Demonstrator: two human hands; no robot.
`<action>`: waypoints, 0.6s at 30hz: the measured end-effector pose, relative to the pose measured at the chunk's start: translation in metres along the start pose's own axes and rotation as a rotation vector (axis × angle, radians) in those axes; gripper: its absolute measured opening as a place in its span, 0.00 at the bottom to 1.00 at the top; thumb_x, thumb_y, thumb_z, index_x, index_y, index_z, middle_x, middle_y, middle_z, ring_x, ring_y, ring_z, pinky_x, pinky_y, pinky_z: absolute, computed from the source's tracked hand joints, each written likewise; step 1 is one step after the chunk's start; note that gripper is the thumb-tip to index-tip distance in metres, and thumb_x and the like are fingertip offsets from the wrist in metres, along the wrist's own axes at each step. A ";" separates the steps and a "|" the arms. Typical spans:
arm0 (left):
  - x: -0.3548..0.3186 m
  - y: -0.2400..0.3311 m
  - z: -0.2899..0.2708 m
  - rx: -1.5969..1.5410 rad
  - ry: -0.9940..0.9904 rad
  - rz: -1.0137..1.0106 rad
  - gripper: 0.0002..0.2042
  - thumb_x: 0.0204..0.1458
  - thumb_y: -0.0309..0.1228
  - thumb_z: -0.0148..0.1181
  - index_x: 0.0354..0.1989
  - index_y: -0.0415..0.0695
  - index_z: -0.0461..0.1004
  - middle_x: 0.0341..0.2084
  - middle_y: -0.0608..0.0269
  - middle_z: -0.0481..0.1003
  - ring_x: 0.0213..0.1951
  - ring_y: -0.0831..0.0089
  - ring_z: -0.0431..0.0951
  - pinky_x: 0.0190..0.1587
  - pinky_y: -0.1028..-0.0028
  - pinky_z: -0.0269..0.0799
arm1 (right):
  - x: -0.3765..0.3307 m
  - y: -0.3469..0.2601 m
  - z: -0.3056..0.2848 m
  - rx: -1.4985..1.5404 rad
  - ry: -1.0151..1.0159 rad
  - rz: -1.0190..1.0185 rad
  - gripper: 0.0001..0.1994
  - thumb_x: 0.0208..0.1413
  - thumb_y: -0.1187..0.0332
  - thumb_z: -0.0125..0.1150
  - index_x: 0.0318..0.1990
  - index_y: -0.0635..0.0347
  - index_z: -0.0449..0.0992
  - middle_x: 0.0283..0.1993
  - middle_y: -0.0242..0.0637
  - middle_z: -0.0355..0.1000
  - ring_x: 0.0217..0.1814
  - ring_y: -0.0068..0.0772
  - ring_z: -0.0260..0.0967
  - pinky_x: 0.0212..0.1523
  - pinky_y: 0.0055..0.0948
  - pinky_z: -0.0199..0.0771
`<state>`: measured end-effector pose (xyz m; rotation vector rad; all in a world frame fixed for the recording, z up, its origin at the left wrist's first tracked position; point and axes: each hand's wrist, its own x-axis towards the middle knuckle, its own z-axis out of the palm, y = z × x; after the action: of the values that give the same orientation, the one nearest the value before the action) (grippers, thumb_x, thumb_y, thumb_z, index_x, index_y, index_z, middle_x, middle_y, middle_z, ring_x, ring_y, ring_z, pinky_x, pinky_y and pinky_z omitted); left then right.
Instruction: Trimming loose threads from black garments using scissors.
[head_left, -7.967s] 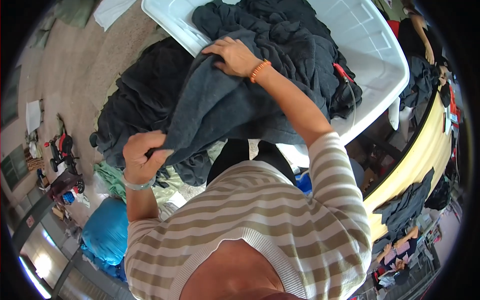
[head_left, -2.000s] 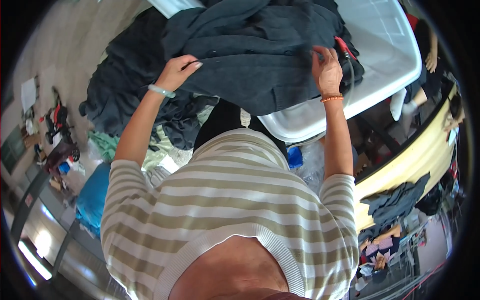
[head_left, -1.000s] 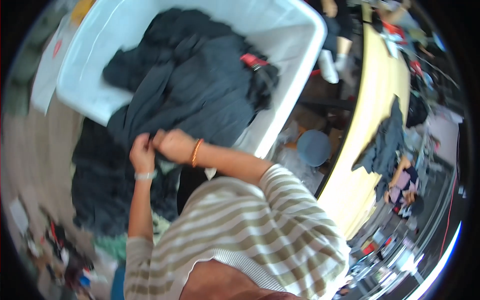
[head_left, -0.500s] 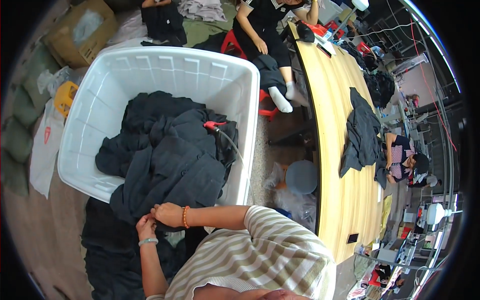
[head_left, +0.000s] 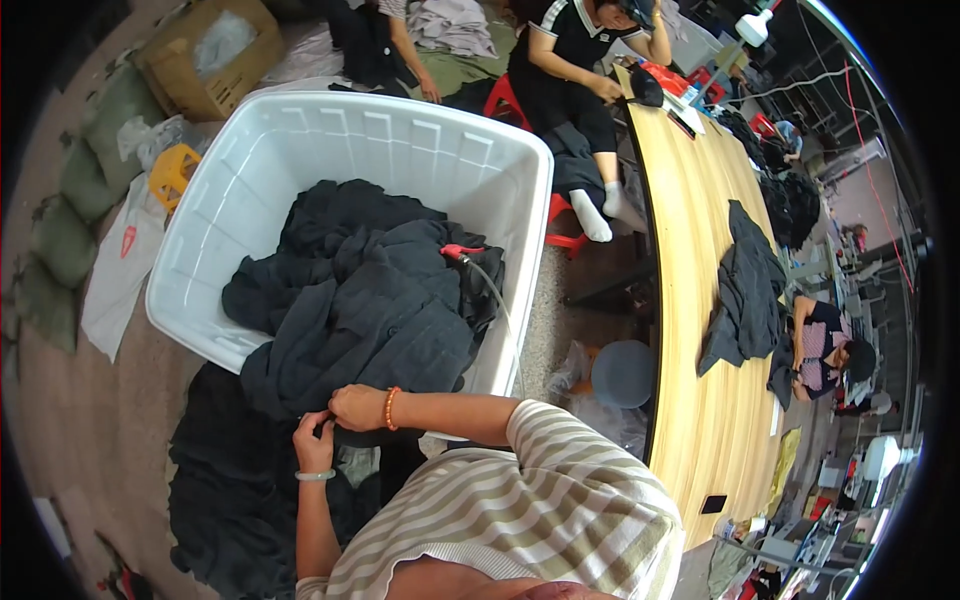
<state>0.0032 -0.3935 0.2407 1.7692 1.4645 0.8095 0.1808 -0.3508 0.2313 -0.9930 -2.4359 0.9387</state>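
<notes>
A heap of dark grey-black garments (head_left: 390, 320) fills the white plastic tub (head_left: 350, 130), with one garment draped over the tub's near rim. At this draped edge my left hand (head_left: 313, 440), with a pale bangle on its wrist, pinches the dark cloth. My right hand (head_left: 358, 407), wearing an orange bead bracelet, is closed on the same edge right beside it. The fingertips of both hands meet, and the exact bit of cloth between them is hidden. On the heap lies a red-handled air gun (head_left: 460, 252) with a thin hose running over the tub's right rim.
More dark garments (head_left: 215, 490) lie on the floor below the tub. A long wooden table (head_left: 690, 420) stands at the right, bearing a dark garment (head_left: 745, 290) and a phone (head_left: 713, 504). A round grey stool (head_left: 624, 374) stands beside it. Other people sit beyond the tub and table.
The whole view has shifted, so the tub and table appear farther right. Both hands stay together at the garment edge. A seated person's hand now reaches toward the table's far end.
</notes>
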 end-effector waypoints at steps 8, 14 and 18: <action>0.000 -0.017 -0.011 0.014 -0.105 -0.109 0.06 0.42 0.18 0.59 0.30 0.34 0.75 0.27 0.52 0.76 0.30 0.60 0.77 0.35 0.69 0.70 | 0.002 0.002 0.000 0.087 -0.125 0.015 0.07 0.39 0.75 0.57 0.28 0.66 0.77 0.29 0.54 0.74 0.38 0.56 0.73 0.39 0.46 0.73; 0.015 -0.013 -0.010 -0.012 -0.259 -0.021 0.05 0.43 0.17 0.59 0.30 0.34 0.75 0.25 0.55 0.76 0.28 0.68 0.77 0.32 0.73 0.70 | -0.006 0.002 0.002 0.069 0.004 -0.050 0.07 0.37 0.75 0.58 0.28 0.62 0.78 0.29 0.51 0.74 0.37 0.55 0.73 0.38 0.45 0.74; 0.011 -0.025 -0.013 -0.089 -0.399 -0.180 0.03 0.48 0.18 0.59 0.31 0.35 0.72 0.23 0.67 0.73 0.29 0.83 0.71 0.32 0.80 0.67 | -0.012 -0.010 -0.014 0.159 0.010 0.049 0.11 0.47 0.62 0.61 0.33 0.59 0.78 0.30 0.46 0.76 0.37 0.52 0.74 0.39 0.45 0.74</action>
<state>-0.0192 -0.3776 0.2279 1.5931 1.2748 0.3940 0.1915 -0.3584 0.2477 -1.0017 -2.2972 1.1219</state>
